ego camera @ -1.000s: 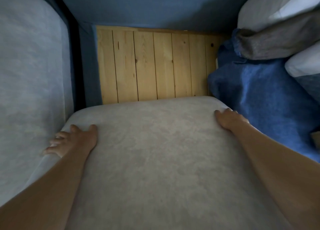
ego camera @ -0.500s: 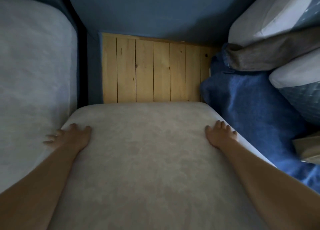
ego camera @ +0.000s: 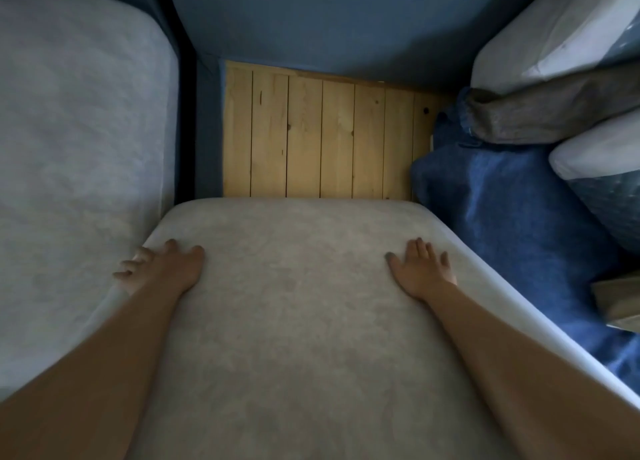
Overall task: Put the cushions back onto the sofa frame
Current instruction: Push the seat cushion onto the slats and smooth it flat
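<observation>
soft, fuzzy grey cloth cushion point(ego camera: 311, 321), bare knotty wood slats point(ego camera: 322, 140), matt blue cloth blanket point(ego camera: 512, 224)

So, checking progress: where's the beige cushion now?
Head view, lower centre: beige cushion lies under the left hand and right hand, between a pale cushion left and blue blanket right, wooden slats bare beyond.

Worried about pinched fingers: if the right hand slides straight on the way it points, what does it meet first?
The right hand lies flat on the grey cushion, with only cushion top ahead to its far edge. Beyond that, probably the edge of the blue blanket beside the wooden slats; depth is unclear.
</observation>
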Tool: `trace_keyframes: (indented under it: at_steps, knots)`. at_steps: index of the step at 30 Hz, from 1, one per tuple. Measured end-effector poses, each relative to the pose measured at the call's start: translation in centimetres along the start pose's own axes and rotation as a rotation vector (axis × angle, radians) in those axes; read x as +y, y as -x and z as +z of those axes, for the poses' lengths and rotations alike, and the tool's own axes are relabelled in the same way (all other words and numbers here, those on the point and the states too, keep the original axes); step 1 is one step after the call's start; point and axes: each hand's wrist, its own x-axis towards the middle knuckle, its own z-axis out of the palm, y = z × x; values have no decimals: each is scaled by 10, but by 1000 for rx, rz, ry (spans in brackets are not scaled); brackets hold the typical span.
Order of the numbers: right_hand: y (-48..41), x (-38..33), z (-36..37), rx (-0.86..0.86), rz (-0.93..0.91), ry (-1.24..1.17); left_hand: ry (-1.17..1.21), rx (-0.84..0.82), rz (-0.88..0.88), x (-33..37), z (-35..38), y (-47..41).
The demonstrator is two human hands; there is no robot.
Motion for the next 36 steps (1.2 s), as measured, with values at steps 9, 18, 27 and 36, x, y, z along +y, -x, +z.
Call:
trace_keyframes:
  at_steps: [9,18,27,36]
  knots:
    - [9,-39,-3,-85,-114,32,-25,34,2,2,0,9]
    - [4,-70,2,-133,-153,40,-5,39,27,-1,-1,12]
    - [7,-86,-2,-174,-215,41,-7,25,49,-5,-2,13]
    - [14,-114,-8,-248,-231,-29,-28,-17,101,-10,0,10]
